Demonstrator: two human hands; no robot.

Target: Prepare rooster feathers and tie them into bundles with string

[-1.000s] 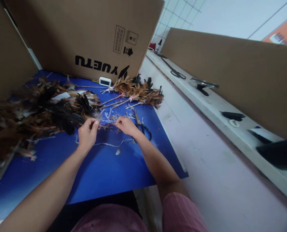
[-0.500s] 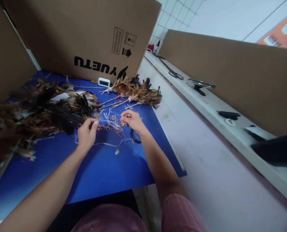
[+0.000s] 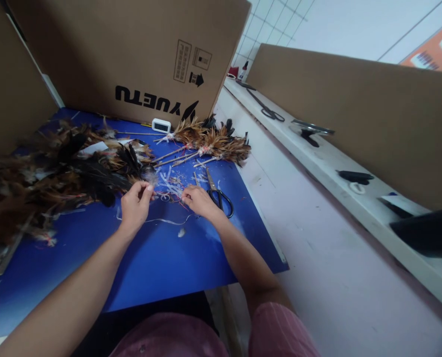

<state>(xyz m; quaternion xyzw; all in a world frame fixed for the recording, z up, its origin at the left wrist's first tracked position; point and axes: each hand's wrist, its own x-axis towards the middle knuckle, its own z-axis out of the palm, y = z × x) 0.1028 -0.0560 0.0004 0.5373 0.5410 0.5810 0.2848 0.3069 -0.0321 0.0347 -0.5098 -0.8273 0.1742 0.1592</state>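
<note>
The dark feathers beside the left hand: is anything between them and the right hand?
Yes. The left hand sits between the right hand and the dark feathers, and whitish strips lie scattered on the blue tabletop between the two hands.

Open lane here, along the near middle of the worktop (image 3: 161, 267), with a loose string (image 3: 174, 223) lying across its far end. Leftward, a feather heap (image 3: 68, 173) blocks the way; scissors (image 3: 214, 188) crowd the right hand (image 3: 195, 199), feather dusters (image 3: 222, 144) bar the stretch beyond, and a cardboard box (image 3: 131, 54) walls the far edge.
</note>
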